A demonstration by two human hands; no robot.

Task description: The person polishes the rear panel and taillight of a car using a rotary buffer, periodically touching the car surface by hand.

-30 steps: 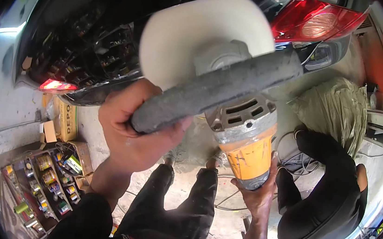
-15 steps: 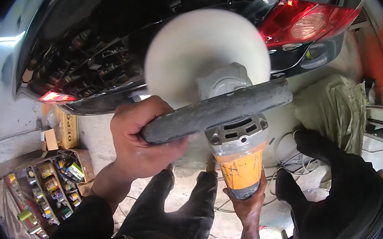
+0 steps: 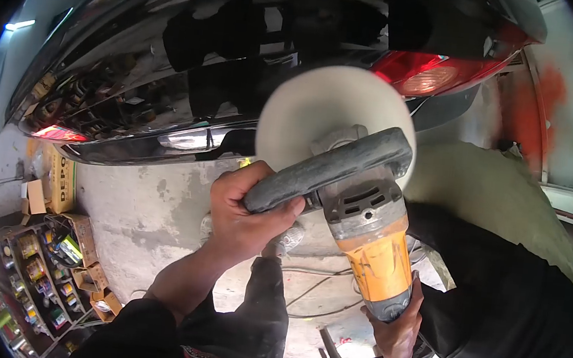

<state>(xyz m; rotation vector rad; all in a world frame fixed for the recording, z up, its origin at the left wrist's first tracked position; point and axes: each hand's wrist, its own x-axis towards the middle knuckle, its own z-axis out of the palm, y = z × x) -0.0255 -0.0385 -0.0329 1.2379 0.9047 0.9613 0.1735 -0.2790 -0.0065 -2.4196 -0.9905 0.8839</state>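
Note:
My left hand (image 3: 245, 209) is closed round the left end of the dark bar handle (image 3: 329, 169) on a polisher. At the back end of the yellow polisher body (image 3: 379, 262), my right hand (image 3: 397, 323) grips it. The large round white pad (image 3: 293, 113) faces the black car's rear (image 3: 223, 53) and overlaps the view of its lower edge. Whether pad and paint touch cannot be made out. Right of the pad is a red tail light (image 3: 426, 75).
A person in black (image 3: 517, 308) bends close on my right, beside a greenish cover (image 3: 494, 194). Cables (image 3: 309, 297) lie on the floor below the polisher. At the lower left are a shelf of small containers (image 3: 31, 278) and a cardboard box (image 3: 61, 180).
The polisher, with both hands on it, has moved down and right in view. The car's rear shows more fully. The person in black has come closer on the right.

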